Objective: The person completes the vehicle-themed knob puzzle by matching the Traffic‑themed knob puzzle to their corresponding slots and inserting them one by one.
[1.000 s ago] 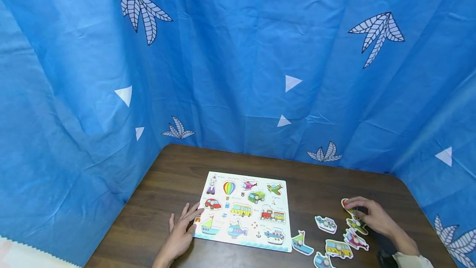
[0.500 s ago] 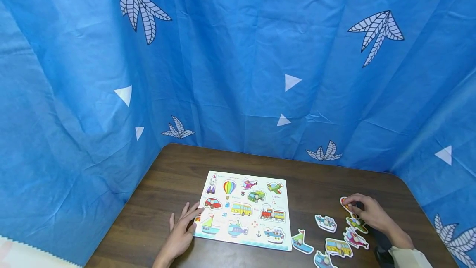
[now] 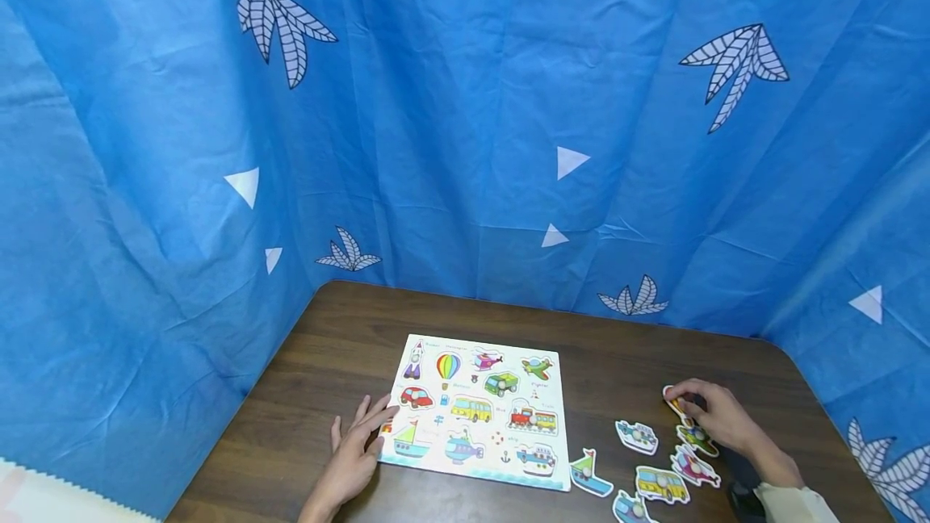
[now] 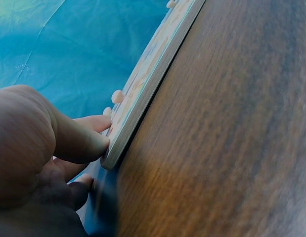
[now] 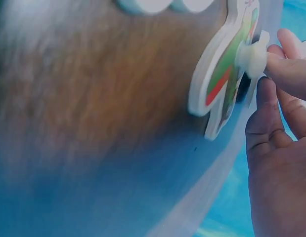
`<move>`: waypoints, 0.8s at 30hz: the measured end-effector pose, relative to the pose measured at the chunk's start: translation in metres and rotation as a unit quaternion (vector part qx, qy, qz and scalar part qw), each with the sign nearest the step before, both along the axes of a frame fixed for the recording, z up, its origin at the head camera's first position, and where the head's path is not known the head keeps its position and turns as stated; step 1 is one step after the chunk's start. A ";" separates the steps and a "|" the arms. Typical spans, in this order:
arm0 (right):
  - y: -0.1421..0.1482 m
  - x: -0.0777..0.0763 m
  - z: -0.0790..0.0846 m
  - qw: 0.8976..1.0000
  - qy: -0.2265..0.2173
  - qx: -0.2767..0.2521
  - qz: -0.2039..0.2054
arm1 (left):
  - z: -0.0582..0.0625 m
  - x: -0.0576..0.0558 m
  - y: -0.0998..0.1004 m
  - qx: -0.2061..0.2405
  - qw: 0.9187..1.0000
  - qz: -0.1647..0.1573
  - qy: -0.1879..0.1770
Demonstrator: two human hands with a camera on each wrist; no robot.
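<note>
My left hand (image 3: 352, 458) rests at the left edge of a white knobbed puzzle board (image 3: 501, 473) printed with vehicles. In the left wrist view the thumb (image 4: 88, 143) touches the board's edge near its corner, the fingers fairly straight. On the right, my right hand (image 3: 719, 414) pinches a red and yellow puzzle piece (image 3: 672, 399), mostly hidden under the fingers. Close beside it lies a green plane piece (image 3: 697, 438). In the right wrist view the plane piece (image 5: 222, 74) overlaps the fingertips, its pale knob (image 5: 254, 59) towards the thumb.
Near the right hand lie a helicopter piece (image 3: 695, 466), a bus piece (image 3: 662, 485), a ship piece (image 3: 637, 437), a sailboat piece (image 3: 590, 474) and a blue piece (image 3: 630, 508). A blue curtain (image 3: 465, 144) surrounds the brown table (image 3: 610, 353).
The right hand has shifted slightly left, and the red and yellow piece under its fingers has moved a little left with it. The left hand and the board stay put.
</note>
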State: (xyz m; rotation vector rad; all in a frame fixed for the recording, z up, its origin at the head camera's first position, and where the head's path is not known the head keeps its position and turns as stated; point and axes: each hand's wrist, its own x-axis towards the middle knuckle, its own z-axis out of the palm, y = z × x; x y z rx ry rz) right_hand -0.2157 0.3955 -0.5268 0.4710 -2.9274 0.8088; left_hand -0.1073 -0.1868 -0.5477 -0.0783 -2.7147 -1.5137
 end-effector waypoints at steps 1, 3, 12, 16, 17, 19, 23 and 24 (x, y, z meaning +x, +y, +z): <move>-0.001 0.000 0.000 1.000 -0.004 0.000 -0.001 | 0.000 0.000 0.000 -0.002 1.000 0.001 0.000; -0.003 0.000 0.000 1.000 -0.010 0.002 -0.002 | 0.000 0.000 0.000 -0.005 1.000 0.002 -0.001; -0.018 -0.002 0.005 1.000 -0.013 -0.015 0.010 | -0.002 0.001 0.000 -0.006 1.000 0.003 -0.003; -0.026 -0.006 0.009 0.999 -0.017 -0.018 0.023 | -0.002 0.001 -0.001 0.000 1.000 0.006 -0.004; -0.028 -0.007 0.010 0.999 -0.015 -0.018 0.026 | -0.002 0.001 -0.001 0.000 1.000 0.007 -0.004; -0.032 -0.010 0.012 0.999 -0.008 -0.018 0.030 | -0.001 0.000 0.000 -0.001 1.000 0.007 -0.005; -0.039 -0.014 0.014 0.999 -0.003 -0.023 0.041 | -0.001 0.000 0.000 -0.004 1.000 0.002 -0.006; -0.041 -0.015 0.015 0.999 -0.005 -0.024 0.045 | -0.001 0.000 0.000 -0.005 1.000 0.002 -0.006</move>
